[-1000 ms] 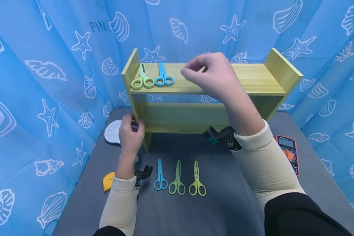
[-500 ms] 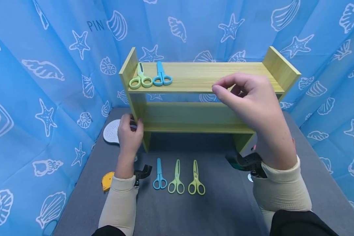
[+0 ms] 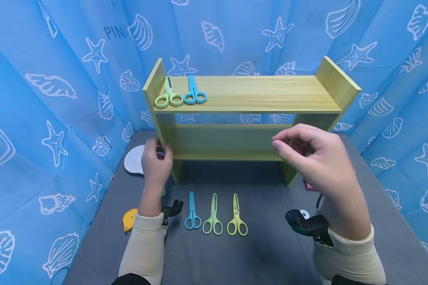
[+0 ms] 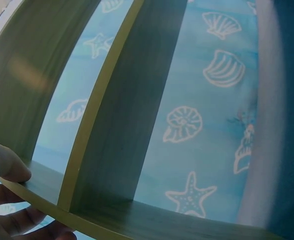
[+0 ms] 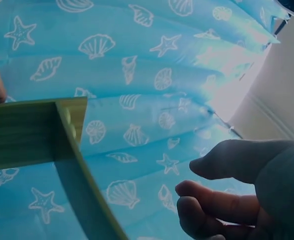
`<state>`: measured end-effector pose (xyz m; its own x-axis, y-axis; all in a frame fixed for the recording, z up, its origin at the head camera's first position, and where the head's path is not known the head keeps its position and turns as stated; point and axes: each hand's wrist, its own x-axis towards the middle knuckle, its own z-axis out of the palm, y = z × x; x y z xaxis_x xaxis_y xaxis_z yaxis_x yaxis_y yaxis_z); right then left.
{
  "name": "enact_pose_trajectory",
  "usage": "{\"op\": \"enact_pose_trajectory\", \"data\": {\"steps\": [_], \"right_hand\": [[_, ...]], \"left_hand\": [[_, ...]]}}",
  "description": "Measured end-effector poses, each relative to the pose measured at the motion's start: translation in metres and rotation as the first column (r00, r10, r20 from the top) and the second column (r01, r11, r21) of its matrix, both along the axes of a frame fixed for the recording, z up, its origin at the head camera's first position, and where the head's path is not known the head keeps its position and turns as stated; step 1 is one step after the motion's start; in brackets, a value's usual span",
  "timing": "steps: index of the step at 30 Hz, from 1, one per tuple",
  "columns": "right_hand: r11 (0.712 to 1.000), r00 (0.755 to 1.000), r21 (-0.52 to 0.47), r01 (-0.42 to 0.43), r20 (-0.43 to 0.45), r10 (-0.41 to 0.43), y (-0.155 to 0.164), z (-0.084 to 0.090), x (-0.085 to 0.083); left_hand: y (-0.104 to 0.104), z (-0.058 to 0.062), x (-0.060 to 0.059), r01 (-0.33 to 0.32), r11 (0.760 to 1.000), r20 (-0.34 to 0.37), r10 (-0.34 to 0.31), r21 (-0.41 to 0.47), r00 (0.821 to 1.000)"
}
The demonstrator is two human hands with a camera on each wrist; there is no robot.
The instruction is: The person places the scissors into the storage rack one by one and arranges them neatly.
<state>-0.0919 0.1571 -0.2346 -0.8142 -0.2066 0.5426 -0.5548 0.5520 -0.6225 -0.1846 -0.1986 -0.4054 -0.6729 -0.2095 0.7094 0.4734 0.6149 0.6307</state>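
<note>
Shelf (image 3: 249,93): wooden, two levels, standing on the grey table (image 3: 264,257) against the blue curtain (image 3: 57,79). I count two pairs of scissors on its top board at the left end, a green pair (image 3: 168,97) and a blue pair (image 3: 194,93), lying side by side.

Left hand (image 3: 156,160): I see it gripping the shelf's left upright near the lower board, thumb and fingers curled round the front edge; the left wrist view shows the thumb (image 4: 9,162) pressed on the board.

Right hand (image 3: 315,158): it hangs in front of the shelf's right leg, fingers loosely curled, thumb near the forefinger, holding nothing that I can make out.

Scissors on the table: a blue pair (image 3: 192,211), a green pair (image 3: 213,215) and a yellow-green pair (image 3: 237,217) in a row, blades pointing at the shelf, close to one another but apart, just right of the left forearm.

Risk, crowding: I judge a careless pick from the row could nudge the neighbouring pair out of line.

Risk, shelf: if the left hand lets go, a knock from the right hand could shift the shelf and slide the two pairs on top.

Risk, clutter: a white disc (image 3: 135,158) and a yellow tape measure (image 3: 129,219) lie near the left arm and could be swept aside.
</note>
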Motion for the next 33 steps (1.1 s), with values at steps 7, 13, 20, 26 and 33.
{"op": "enact_pose_trajectory", "data": {"steps": [7,13,20,26,33], "right_hand": [[0.985,0.985,0.065,-0.158,-0.06,0.162,0.01,-0.032,0.001],[0.97,0.974,0.09,-0.224,-0.007,0.225,0.015,-0.063,0.005],[0.953,0.958,0.12,-0.28,0.102,0.268,0.018,-0.107,0.005],[0.951,0.944,0.157,-0.267,0.239,0.225,0.016,-0.148,0.007],[0.943,0.916,0.141,-0.3,0.32,0.243,0.008,-0.191,0.009]], "left_hand": [[0.001,0.0,0.0,0.002,1.0,0.003,-0.002,-0.005,1.0],[0.002,-0.002,-0.001,-0.005,1.0,-0.01,0.005,0.003,1.0],[0.002,-0.003,-0.002,-0.003,1.0,-0.021,0.003,0.014,1.0],[0.002,-0.002,-0.002,-0.001,1.0,-0.023,0.001,0.003,1.0],[0.002,-0.002,-0.002,0.011,1.0,-0.031,-0.011,0.01,0.999]]}}
